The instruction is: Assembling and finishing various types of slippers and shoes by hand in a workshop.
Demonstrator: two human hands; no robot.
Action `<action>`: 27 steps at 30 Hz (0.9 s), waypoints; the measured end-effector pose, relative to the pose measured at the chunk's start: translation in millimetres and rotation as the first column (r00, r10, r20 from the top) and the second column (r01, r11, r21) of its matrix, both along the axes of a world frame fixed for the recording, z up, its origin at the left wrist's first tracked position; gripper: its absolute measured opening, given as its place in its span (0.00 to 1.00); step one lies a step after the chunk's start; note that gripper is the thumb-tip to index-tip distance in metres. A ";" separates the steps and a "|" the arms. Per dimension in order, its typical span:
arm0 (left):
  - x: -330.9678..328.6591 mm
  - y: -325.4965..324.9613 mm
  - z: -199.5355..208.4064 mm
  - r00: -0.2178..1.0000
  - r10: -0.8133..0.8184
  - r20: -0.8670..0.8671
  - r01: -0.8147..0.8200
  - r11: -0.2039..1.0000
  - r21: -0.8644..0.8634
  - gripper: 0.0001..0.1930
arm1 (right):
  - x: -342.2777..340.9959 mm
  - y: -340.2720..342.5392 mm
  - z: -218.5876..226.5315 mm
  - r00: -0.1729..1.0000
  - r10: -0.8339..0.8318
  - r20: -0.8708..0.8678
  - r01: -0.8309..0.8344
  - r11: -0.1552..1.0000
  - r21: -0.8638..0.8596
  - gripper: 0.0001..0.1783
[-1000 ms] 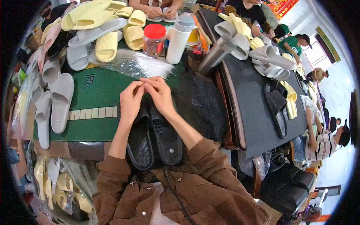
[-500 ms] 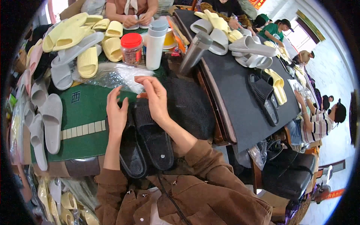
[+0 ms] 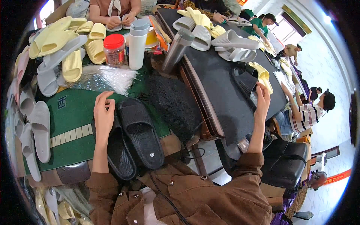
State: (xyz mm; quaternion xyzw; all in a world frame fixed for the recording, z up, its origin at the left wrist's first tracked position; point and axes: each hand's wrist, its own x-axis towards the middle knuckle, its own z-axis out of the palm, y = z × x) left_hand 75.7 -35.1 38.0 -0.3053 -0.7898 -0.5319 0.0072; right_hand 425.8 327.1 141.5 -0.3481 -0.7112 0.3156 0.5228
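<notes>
My left hand point(image 3: 103, 112) hovers by the left edge of a pair of black slippers, the left one point(image 3: 122, 157) partly overlapped by the right one point(image 3: 142, 133). Its fingers are loosely bent, with nothing visible in them. The pair lies soles down on the green mat point(image 3: 75, 112), toes toward me. My right hand point(image 3: 263, 99) is stretched to the dark table on the right. There its fingers close at the edge of another black slipper point(image 3: 244, 80), beside a yellow slipper point(image 3: 262, 75); the exact contact is partly hidden.
A bundle of clear plastic strands point(image 3: 120, 78), a red-lidded jar point(image 3: 114, 50), a white bottle point(image 3: 138, 45) and a steel tumbler point(image 3: 178, 50) stand or lie beyond. Grey and yellow slippers crowd the left. A black mesh heap point(image 3: 174, 105) lies beside the pair. Other people work around the tables.
My right hand has left the black pair and swung right to the other table's black slipper. My left hand stays near the pair, fingers more bent. The view has shifted right.
</notes>
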 end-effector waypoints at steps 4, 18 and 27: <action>2.3 13.0 1.3 0.999 -0.050 -0.010 0.051 0.998 0.045 0.11 | 96.9 125.7 -48.3 0.869 -0.358 0.342 0.367 0.929 0.040 0.23; 0.5 4.4 -1.6 0.999 -0.047 0.026 0.047 0.999 -0.006 0.10 | -7.0 170.3 -38.4 0.560 -0.519 0.645 0.285 0.852 0.438 0.17; 1.3 1.0 4.3 0.999 -0.044 0.001 0.044 0.999 -0.013 0.09 | -0.4 52.5 -0.4 0.551 -0.203 0.810 -0.007 0.969 0.248 0.14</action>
